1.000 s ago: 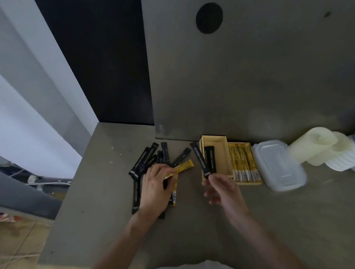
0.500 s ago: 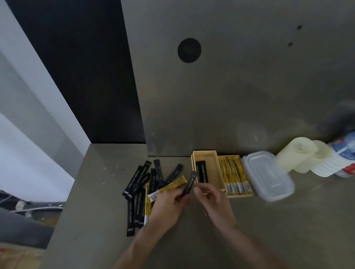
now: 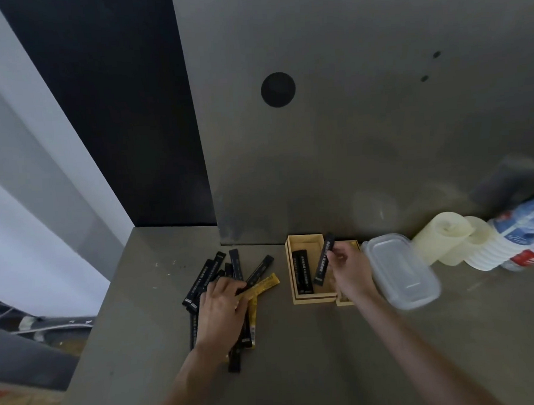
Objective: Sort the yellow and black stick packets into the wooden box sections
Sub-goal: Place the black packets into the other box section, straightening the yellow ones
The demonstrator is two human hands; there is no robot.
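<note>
Pale raw wood on the box [image 3: 298, 298], matt and unvarnished. Black packets [image 3: 201, 277] show a slight foil sheen; the yellow one [image 3: 264, 285] glints too. Right of them, a lidded tub [image 3: 402, 269] of cloudy, smooth plastic. The desk [image 3: 141, 302] is dull grey, scuffed and speckled. Behind, a brushed, softly reflective metal-looking panel [image 3: 363, 120].

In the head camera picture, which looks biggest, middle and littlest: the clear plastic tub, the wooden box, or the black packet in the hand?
Largest to smallest, as they look:
1. clear plastic tub
2. wooden box, which looks close to the tub and is partly hidden by the right hand, so unsure
3. black packet, clearly smallest
</note>
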